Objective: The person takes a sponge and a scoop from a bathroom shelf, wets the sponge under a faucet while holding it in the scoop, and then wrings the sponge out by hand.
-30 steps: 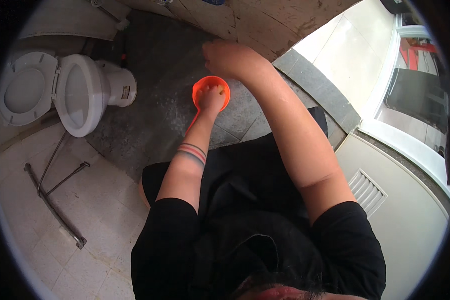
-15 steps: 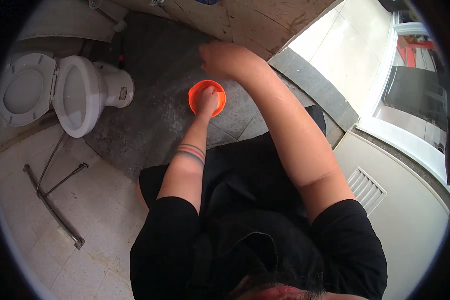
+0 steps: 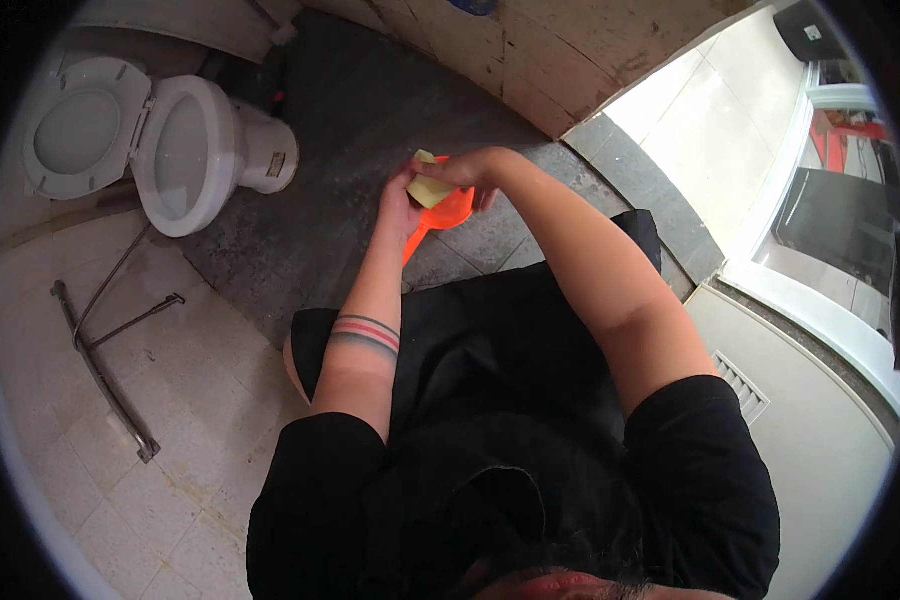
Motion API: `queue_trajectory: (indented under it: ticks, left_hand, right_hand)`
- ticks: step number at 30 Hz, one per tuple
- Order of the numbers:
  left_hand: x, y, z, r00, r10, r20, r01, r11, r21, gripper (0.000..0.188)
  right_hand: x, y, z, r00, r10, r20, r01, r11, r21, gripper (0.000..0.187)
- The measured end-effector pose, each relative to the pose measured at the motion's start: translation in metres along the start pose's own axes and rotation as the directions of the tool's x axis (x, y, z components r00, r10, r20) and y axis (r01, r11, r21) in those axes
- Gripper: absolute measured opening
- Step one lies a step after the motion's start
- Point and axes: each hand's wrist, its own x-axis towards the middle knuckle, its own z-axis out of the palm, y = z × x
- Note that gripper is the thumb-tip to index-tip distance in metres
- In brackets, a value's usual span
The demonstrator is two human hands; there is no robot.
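A pale yellow sponge (image 3: 428,190) is held between my two hands, above an orange dipper (image 3: 455,209). My left hand (image 3: 400,203) is closed on the sponge's left side. From the right, my right hand (image 3: 470,172) reaches across, its thumb side against the sponge and some fingers hanging over the dipper. The dipper's bowl is partly hidden under both hands and the sponge. Its handle points toward me, passing beside my left wrist.
A white toilet (image 3: 183,155) with its lid raised stands at the left. A metal bar (image 3: 105,372) is fixed on the pale tiles at lower left. At the right are a stone sill (image 3: 650,182) and a vented door panel (image 3: 810,390). Dark tiles (image 3: 340,110) cover the floor.
My left hand has come up out of the orange dipper with the sponge now visible. My right hand has come down and inward to meet it. The view has shifted slightly.
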Motion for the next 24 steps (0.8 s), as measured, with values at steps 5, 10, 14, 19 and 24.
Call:
queue_trajectory:
  ticks: [5,10,14,19,24]
  left_hand:
    - [-0.004,0.011,0.012,0.994,-0.085,0.073,0.092,0.99,-0.105,0.036]
    - [-0.012,0.045,0.001,0.964,-0.267,0.014,0.245,0.901,0.359,0.044]
    - [-0.018,0.048,0.005,0.951,-0.288,0.115,0.207,0.866,0.454,0.05]
    - [0.005,0.019,0.014,0.999,-0.025,-0.024,0.033,0.887,0.46,0.043]
    - [0.017,-0.011,0.037,0.937,0.331,-0.109,-0.265,0.879,0.398,0.035]
  right_hand:
    - [0.051,0.028,0.015,0.969,-0.05,-0.242,0.104,0.971,0.216,0.091]
    - [0.066,0.05,0.011,0.97,-0.194,-0.145,0.216,0.964,0.156,0.078]
    - [0.059,0.039,0.024,0.943,-0.212,-0.257,0.23,0.972,0.043,0.071]
    - [0.065,0.035,0.031,0.871,-0.327,-0.368,0.416,0.889,0.193,0.078]
    - [0.076,0.039,0.057,0.698,-0.02,-0.715,0.462,0.776,0.429,0.074]
